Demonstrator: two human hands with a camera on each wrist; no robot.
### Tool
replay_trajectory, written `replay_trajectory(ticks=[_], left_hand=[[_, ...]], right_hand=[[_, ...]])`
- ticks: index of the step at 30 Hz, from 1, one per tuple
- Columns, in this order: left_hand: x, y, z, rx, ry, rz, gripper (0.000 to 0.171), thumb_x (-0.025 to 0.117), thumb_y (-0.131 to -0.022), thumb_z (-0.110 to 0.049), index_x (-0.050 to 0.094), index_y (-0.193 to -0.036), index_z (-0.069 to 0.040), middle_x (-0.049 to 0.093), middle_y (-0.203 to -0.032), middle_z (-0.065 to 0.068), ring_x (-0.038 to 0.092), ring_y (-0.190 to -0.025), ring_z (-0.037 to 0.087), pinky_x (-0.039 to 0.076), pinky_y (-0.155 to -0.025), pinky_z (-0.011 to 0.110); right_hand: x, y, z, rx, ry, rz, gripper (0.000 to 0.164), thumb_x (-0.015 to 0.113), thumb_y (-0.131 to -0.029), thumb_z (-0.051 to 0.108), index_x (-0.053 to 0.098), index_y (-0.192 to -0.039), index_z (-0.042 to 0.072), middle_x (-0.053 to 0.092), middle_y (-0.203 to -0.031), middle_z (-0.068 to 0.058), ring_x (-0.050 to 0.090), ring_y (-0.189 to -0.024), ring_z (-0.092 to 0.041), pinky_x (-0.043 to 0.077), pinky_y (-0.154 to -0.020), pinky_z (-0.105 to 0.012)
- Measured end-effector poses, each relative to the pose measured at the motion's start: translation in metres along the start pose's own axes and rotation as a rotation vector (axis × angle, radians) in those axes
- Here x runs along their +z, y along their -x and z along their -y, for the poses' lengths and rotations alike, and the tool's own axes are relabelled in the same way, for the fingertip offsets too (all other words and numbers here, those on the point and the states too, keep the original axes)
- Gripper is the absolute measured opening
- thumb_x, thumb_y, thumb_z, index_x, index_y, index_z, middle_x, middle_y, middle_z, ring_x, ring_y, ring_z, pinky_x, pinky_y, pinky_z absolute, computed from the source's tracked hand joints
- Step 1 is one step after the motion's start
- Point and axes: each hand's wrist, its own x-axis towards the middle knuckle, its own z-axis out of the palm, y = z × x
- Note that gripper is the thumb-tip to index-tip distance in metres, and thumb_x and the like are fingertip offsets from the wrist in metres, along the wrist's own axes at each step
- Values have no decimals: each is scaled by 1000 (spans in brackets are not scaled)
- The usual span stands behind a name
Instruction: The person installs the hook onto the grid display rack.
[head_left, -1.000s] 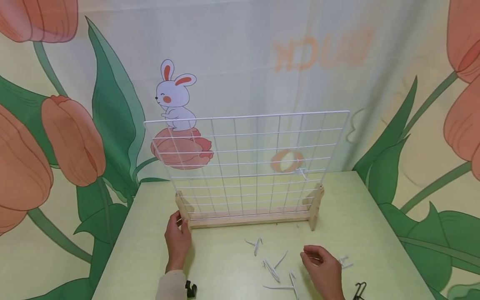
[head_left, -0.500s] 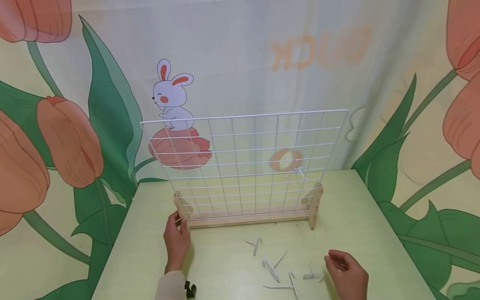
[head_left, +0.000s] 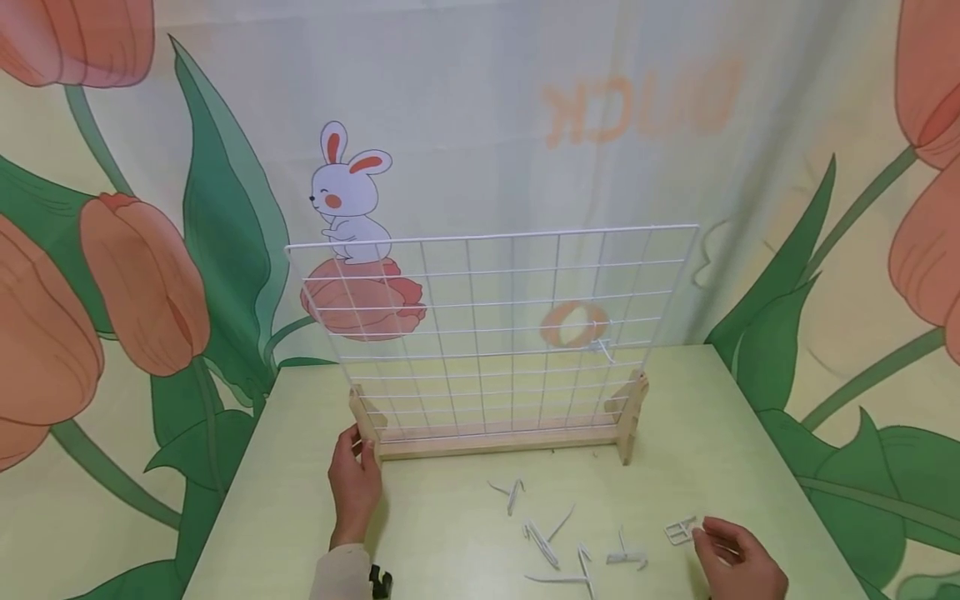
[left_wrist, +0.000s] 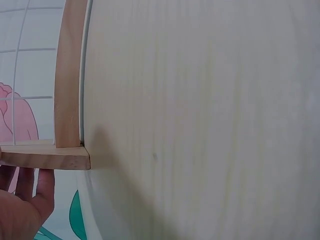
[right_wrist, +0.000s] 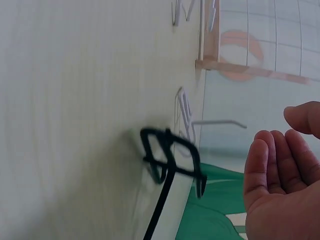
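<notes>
A white wire grid panel [head_left: 495, 237] stands upright in a wooden stand [head_left: 498, 444] on the table. My left hand [head_left: 355, 490] holds the stand's left foot; in the left wrist view its fingers [left_wrist: 45, 192] touch the wood. At the table's right front is my right hand [head_left: 742, 562], loosely curved. The right wrist view shows nothing between its thumb and fingers. Nearest to it are a white wire hook [head_left: 678, 532] and a black wire hook [right_wrist: 161, 204], the latter not seen in the head view.
Several white hooks [head_left: 588, 575] lie on the table in front of the stand. One white hook [head_left: 603, 348] hangs on the grid's right part. A small black object [head_left: 382, 582] is near my left sleeve. A printed curtain [head_left: 465, 108] hangs behind the table.
My right hand has moved right across the table, uncovering white hooks that it hid. The black hook is now out of sight in the head view. My left hand stays on the stand.
</notes>
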Motion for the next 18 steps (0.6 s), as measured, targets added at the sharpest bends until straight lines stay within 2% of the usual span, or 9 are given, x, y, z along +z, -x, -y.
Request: replay_trajectory(ticks=[4, 6, 9, 12, 14, 18], left_hand=[[-1, -1, -1, -12, -3, 7, 35, 52, -103, -16, 49, -137, -9, 58, -133, 12, 60, -120, 32, 54, -90, 51], [-1, 0, 0, -21, -7, 4, 35, 52, -103, -16, 49, -137, -10, 58, -133, 12, 60, -119, 31, 54, -91, 51], [-1, 0, 0, -26, 3, 6, 35, 52, -103, -15, 49, -138, -10, 58, -133, 12, 59, -120, 32, 54, -91, 51], [-1, -2, 0, -18, 13, 11, 35, 52, -103, -14, 49, -137, -9, 58, -133, 13, 59, -119, 32, 54, -90, 51], [-1, -2, 0, -10, 17, 14, 34, 53, -103, -14, 50, -137, -9, 59, -132, 13, 60, -118, 31, 54, -90, 50], [-2, 0, -1, -11, 15, 9, 34, 53, -103, -14, 50, -136, -10, 59, -130, 12, 60, -117, 30, 54, -89, 50]], right_hand=[[-11, -13, -12, 97, 57, 88, 55, 67, -94, 41, 53, -135, 8, 58, -133, -21, 60, -99, -35, 53, -69, -38], [-17, -23, -22, 121, 81, 148, 63, 66, -93, 46, 48, -139, 7, 54, -135, -23, 60, -101, -37, 52, -67, -35], [-28, -34, -41, 101, 63, 261, 82, 63, -88, 61, 41, -143, 4, 50, -138, -25, 60, -101, -34, 54, -67, -34], [-39, -36, -61, 51, 32, 349, 96, 49, -80, 83, 44, -142, 10, 52, -139, -19, 63, -101, -25, 57, -71, -33], [-42, -32, -72, 36, 22, 370, 103, 41, -73, 91, 47, -140, 14, 54, -139, -14, 64, -101, -22, 58, -73, -30], [-36, -27, -80, 44, 17, 337, 110, 35, -65, 98, 49, -140, 18, 57, -137, -11, 64, -99, -22, 57, -70, -30]])
